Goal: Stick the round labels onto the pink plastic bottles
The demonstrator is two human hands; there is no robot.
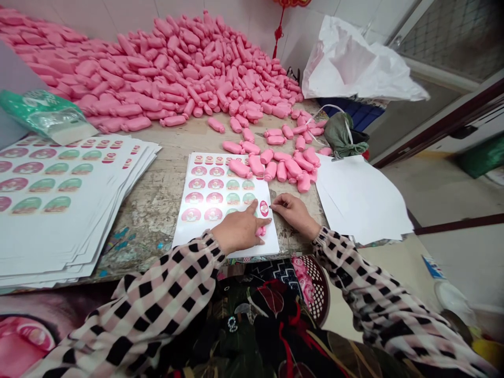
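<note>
My left hand (pixel 242 230) rests on a white sticker sheet (pixel 228 237) printed with rows of pink and green labels. Its fingers curl around a small pink sausage-shaped piece (pixel 261 231), mostly hidden by the hand, while one finger stretches toward the sheet's upper part. Near the sheet's right edge stands out a pink oval sticker (pixel 263 208). My right hand (pixel 293 211) pinches at the sticker's right edge, thumb and forefinger together. Several loose pink pieces (pixel 293 167) lie at the sheet's top right, some overlapping it.
A large heap of pink pieces (pixel 189 68) covers the back of the worktable. On the left is a stack of sticker sheets (pixel 79 220) under a green plastic packet (pixel 47 113). Blank white sheets (pixel 362 199) lie at right, below a blue crate (pixel 364 113). A basket (pixel 321 294) stands below the table.
</note>
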